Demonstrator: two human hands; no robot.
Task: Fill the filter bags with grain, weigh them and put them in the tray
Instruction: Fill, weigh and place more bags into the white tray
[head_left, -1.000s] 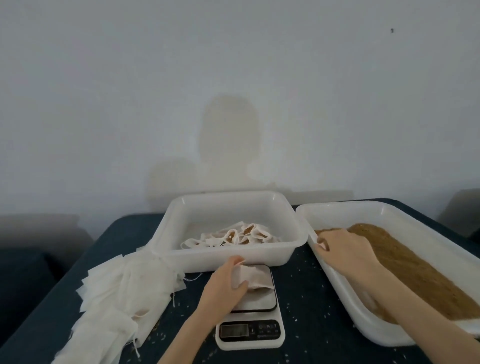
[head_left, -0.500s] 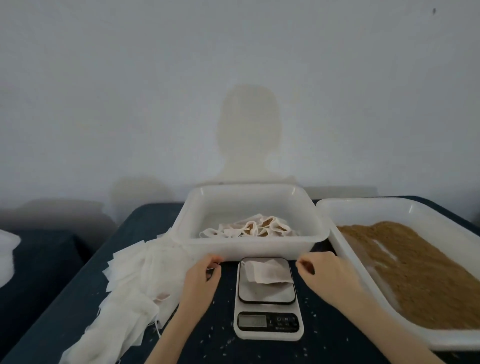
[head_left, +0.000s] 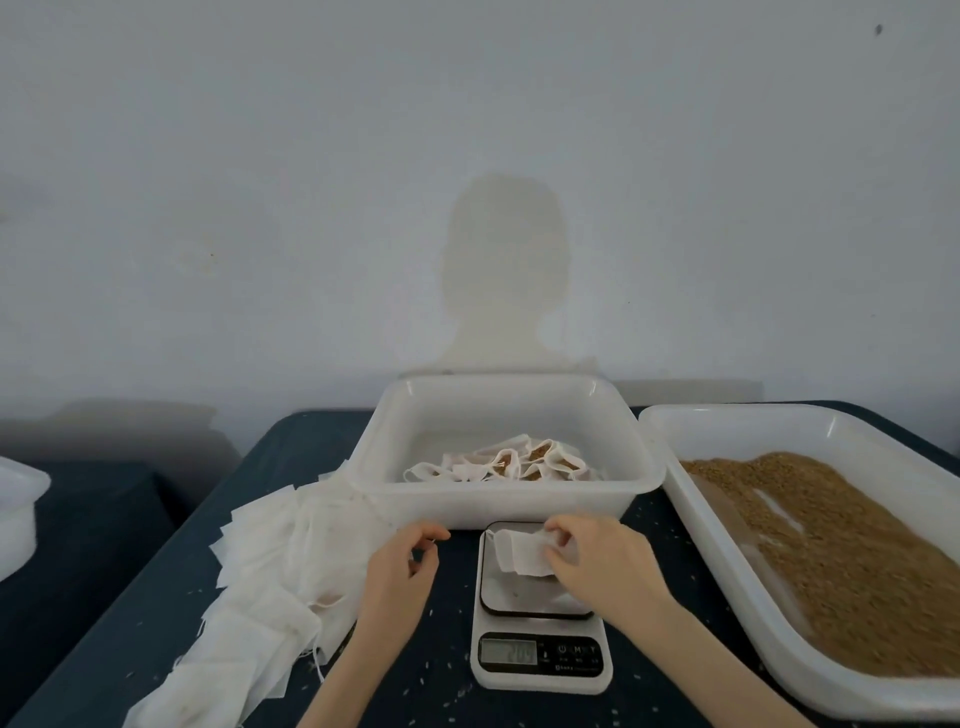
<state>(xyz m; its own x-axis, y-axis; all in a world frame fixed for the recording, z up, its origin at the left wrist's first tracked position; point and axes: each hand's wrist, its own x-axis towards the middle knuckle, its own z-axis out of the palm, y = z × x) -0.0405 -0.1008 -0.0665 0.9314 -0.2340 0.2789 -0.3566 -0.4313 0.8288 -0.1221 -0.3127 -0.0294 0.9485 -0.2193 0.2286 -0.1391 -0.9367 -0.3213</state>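
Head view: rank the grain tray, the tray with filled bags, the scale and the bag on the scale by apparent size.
1. Grain tray, though cut off by the frame and nearer
2. Tray with filled bags
3. Scale
4. Filter bag, pinched by the right hand

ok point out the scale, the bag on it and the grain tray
scale (head_left: 540, 670), head view, on the white front panel by the display
filter bag (head_left: 519, 556), head view, on the white middle of the bag, pinched by the right hand (head_left: 602, 564)
grain tray (head_left: 727, 415), head view, on the far rim
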